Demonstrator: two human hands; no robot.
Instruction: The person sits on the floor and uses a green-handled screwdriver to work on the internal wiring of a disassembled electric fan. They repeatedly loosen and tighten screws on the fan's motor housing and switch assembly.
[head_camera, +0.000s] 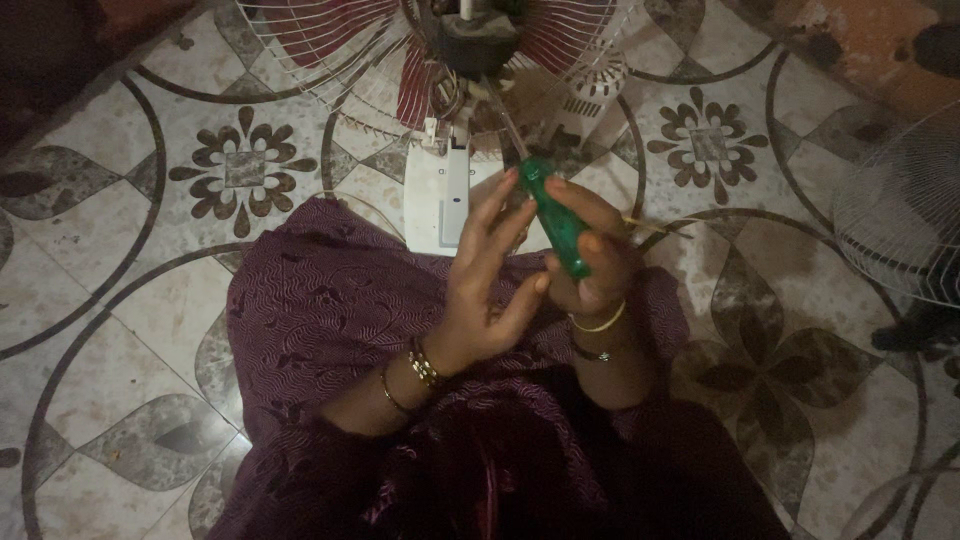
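Here, hands (540, 270) gripping green screwdriver (556, 230), fan (470, 60)

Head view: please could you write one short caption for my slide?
Right hand holds a green-handled screwdriver toward a table fan on patterned floor tiles; left hand open beside it.

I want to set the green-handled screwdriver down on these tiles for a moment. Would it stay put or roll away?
It may well roll: the screwdriver has a rounded, smooth-looking green handle, and the patterned tile floor looks hard and glossy. It looks rigid, with a thin metal shaft, so it should not flex. The right hand wraps it easily, suggesting it is light; the left hand is open beside it.
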